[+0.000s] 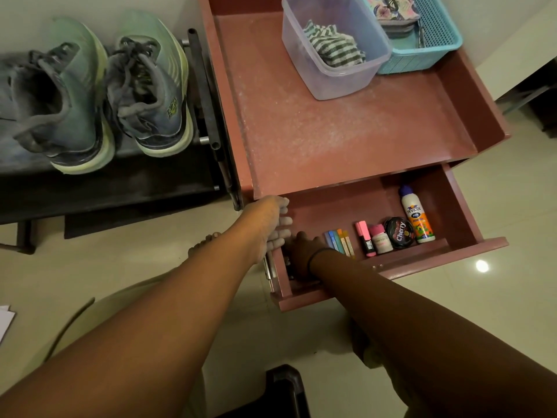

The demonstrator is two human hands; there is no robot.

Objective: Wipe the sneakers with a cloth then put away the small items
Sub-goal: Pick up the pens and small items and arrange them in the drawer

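At upper left, the pair of green sneakers (pixel 99 95) sat on a black shoe rack (pixel 120 188). Centre frame, the left hand (pixel 271 224) gripped the open drawer's (pixel 346 206) left wall, fingers curled over it. Beside it, the right hand (pixel 301 254) reached into the drawer's near corner (its fingers were hidden, so I cannot tell their state). Rightward lay crayons (pixel 339 241), a pink highlighter (pixel 365 238), a Cherry polish tin (pixel 400 232) and a Fevicol bottle (pixel 416 214). Upper right, the striped cloth (pixel 333 45) lay in a clear tub (pixel 334 76) on the worktop (pixel 331 134).
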